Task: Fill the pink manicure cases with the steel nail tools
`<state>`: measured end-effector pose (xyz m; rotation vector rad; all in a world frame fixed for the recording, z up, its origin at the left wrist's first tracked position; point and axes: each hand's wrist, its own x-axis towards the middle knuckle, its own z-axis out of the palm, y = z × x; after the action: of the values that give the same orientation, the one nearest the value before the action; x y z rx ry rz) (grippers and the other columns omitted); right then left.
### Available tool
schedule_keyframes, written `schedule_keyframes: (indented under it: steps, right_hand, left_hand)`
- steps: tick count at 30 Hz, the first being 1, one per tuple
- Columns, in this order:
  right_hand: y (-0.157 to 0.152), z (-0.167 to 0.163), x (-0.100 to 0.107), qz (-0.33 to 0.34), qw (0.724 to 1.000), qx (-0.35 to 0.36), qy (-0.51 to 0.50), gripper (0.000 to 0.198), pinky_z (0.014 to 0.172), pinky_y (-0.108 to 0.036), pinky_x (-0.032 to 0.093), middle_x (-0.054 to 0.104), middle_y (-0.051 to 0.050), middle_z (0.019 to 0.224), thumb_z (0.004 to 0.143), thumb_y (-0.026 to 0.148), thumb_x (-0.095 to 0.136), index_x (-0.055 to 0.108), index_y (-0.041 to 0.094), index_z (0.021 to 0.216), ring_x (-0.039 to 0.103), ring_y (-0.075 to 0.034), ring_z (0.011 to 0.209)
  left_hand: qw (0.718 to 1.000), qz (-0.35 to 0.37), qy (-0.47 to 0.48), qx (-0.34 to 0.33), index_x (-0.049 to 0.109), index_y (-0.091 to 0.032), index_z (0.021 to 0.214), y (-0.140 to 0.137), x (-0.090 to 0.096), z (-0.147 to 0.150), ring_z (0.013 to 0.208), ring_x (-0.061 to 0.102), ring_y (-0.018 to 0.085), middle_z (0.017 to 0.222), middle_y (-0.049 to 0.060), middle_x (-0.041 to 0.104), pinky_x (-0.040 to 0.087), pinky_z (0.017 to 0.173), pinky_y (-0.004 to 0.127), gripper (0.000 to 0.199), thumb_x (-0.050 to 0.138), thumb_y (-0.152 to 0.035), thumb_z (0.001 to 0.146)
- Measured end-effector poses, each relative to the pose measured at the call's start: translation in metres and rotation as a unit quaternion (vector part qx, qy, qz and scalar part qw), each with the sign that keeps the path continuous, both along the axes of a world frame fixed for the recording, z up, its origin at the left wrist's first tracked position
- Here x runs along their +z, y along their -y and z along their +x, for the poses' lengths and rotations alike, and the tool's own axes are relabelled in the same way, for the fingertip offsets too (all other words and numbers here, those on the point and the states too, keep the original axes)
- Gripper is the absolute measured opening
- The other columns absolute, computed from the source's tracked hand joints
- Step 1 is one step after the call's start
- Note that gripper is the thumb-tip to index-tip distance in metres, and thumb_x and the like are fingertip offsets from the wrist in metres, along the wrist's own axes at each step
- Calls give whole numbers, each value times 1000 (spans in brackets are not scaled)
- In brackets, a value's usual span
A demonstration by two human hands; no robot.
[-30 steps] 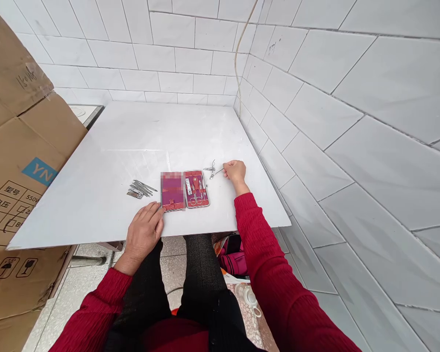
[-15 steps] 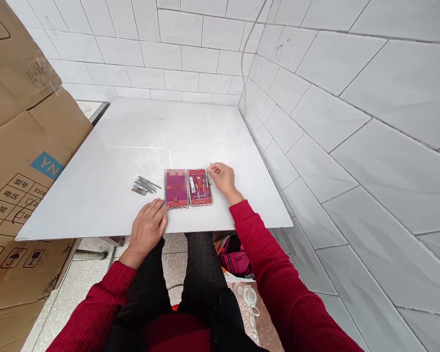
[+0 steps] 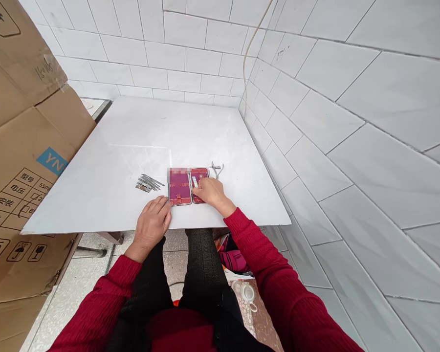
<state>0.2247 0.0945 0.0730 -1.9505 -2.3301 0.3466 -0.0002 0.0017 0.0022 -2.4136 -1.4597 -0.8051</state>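
A small red manicure case (image 3: 179, 192) lies unfolded on the white tabletop. My left hand (image 3: 152, 220) rests flat near the table's front edge, fingers stretched out, the fingertips at the case's lower left corner. Over the case's right half, my right hand (image 3: 213, 194) has its fingers bent and pressed together on the tools inside. It covers the scissors, so what it pinches is hidden. A nail clipper (image 3: 195, 182) shows beside its fingertips. Behind this hand lies a pair of cuticle nippers (image 3: 217, 169) with its handles spread.
Several slim metal nail tools (image 3: 152, 181) lie left of the case, with another nail clipper (image 3: 143, 187) next to them. A large cardboard box (image 3: 18, 127) stands along the table's left side. Tiled walls (image 3: 315, 117) border the back and right. A cable (image 3: 245, 63) hangs in the corner.
My right hand has moved left from beside the case onto its right half. The cuticle nippers, mostly covered by that hand before, now show on the table. My left hand stays at the corner.
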Motion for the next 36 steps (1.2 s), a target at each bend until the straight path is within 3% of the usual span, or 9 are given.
schedule_keyframes:
  steps: [5, 8, 12, 16, 19, 23, 28, 32, 36]
  right_hand:
    - [20, 27, -4, -7, 990, -21, -140, 23, 59, -26, 33, 66, 1, 67, 82, 30, 65, 60, 21, 62, 61, -16, 69]
    - [30, 57, -11, 12, 975, -72, -211, 24, 59, -25, 35, 64, 3, 63, 83, 31, 64, 58, 22, 61, 59, -14, 64]
    - [26, 89, -18, 78, 975, -160, -133, 22, 60, -27, 33, 68, 1, 67, 84, 29, 65, 61, 22, 63, 60, -16, 67]
    - [14, 99, -24, 67, 980, -172, -74, 21, 60, -28, 30, 72, -2, 76, 90, 31, 66, 66, 22, 71, 63, -18, 72]
    - [12, 97, -27, 87, 976, -178, -91, 21, 63, -27, 33, 74, -3, 84, 95, 40, 66, 71, 21, 90, 64, -19, 76]
    - [22, 83, -27, 134, 971, -120, -158, 18, 72, -27, 41, 72, -2, 93, 95, 33, 66, 72, 20, 106, 64, -18, 82]
    - [32, 52, -16, 62, 984, 22, -164, 9, 74, -26, 41, 71, 0, 94, 93, 22, 67, 75, 23, 97, 62, -15, 81]
    - [35, 37, -3, 36, 995, 29, -84, 11, 70, -26, 38, 73, -1, 93, 94, 21, 65, 75, 22, 88, 64, -16, 84]
    - [40, 30, 2, 24, 999, 17, -32, 16, 71, -28, 41, 77, -3, 94, 97, 31, 66, 75, 23, 87, 69, -19, 88]
  left_hand:
    - [1000, -14, 14, 2, 71, -19, 125, 0, -1, 0, 132, 62, 31, 134, 14, 71, 51, 110, 53, 35, 45, -21, 102]
    - [999, -21, 31, -1, 70, -21, 127, -1, -3, 0, 133, 62, 31, 135, 13, 70, 50, 111, 53, 35, 46, -21, 101]
    - [999, -22, 43, 0, 70, -22, 126, -1, -4, 0, 133, 61, 31, 136, 13, 70, 48, 113, 53, 35, 48, -20, 100]
    - [999, -20, 31, 0, 71, -20, 123, -1, -2, 1, 132, 62, 31, 135, 13, 70, 49, 112, 52, 33, 47, -20, 101]
    - [1000, -17, 23, 0, 71, -19, 123, 0, 1, 1, 132, 62, 31, 134, 14, 71, 49, 112, 52, 33, 46, -20, 101]
    - [999, -23, 29, -3, 71, -19, 124, -1, 1, 0, 133, 62, 31, 134, 14, 70, 49, 112, 52, 33, 47, -20, 100]
    - [999, -30, 37, -6, 71, -20, 124, -1, 1, 1, 133, 61, 31, 136, 14, 70, 48, 113, 54, 35, 46, -20, 100]
    - [999, -34, 34, -8, 71, -19, 125, 0, 1, 0, 133, 60, 31, 135, 15, 69, 48, 113, 53, 35, 45, -20, 101]
    - [998, -41, 50, -11, 70, -21, 127, -1, -1, 0, 134, 59, 32, 136, 14, 69, 48, 113, 55, 36, 46, -20, 99]
